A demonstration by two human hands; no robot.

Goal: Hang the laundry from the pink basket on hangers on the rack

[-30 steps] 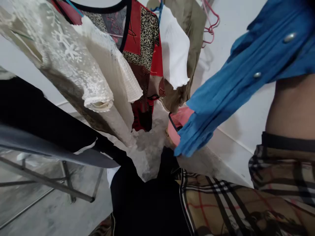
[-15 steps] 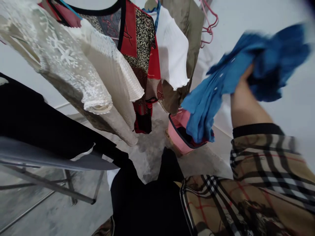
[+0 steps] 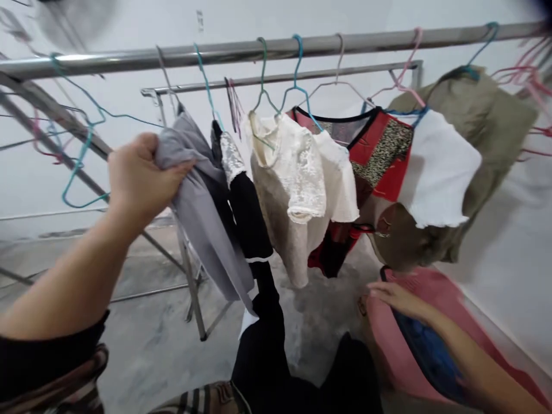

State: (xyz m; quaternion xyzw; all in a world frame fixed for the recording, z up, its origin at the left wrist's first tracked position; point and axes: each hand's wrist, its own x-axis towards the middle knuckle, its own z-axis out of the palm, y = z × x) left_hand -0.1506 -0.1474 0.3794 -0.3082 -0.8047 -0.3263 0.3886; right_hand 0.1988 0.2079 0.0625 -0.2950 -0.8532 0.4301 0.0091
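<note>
Grey garment (image 3: 202, 224): hangs from a pale wire hanger (image 3: 164, 75) on the front rail, its long axis slanting down and to the right, from the neck towards the floor, with the lower tip ending just beside the black garment's white trim.

Left hand (image 3: 140, 178): raised at the left, fingers curled closed around a bunched fold of the grey garment's upper part, thumb hidden behind the cloth.

Right hand (image 3: 399, 300): low at the right, palm down, fingers loosely spread and pointing left over the rim of the pink basket; whether the fingertips touch the rim cannot be made out.

Pink basket (image 3: 435, 293): stands on the concrete floor (image 3: 146, 328) by the wall (image 3: 302, 23), its near end cut off by the frame's lower edge.

Blue cloth (image 3: 425, 351): lies inside the basket, partly hidden behind the right forearm.

Neighbours: black garment (image 3: 245, 213) with a lace panel hangs right beside the grey one, then a cream lace top (image 3: 293, 184), a red leopard-print top (image 3: 379, 155), a white ruffled top (image 3: 435, 167) and an olive garment (image 3: 487, 109).

Rack: steel drying rack (image 3: 259, 52) with two rails, its leg (image 3: 190, 287) behind the grey garment.

Hard to make out: a dark blur in the top left corner, too smeared to name.
</note>
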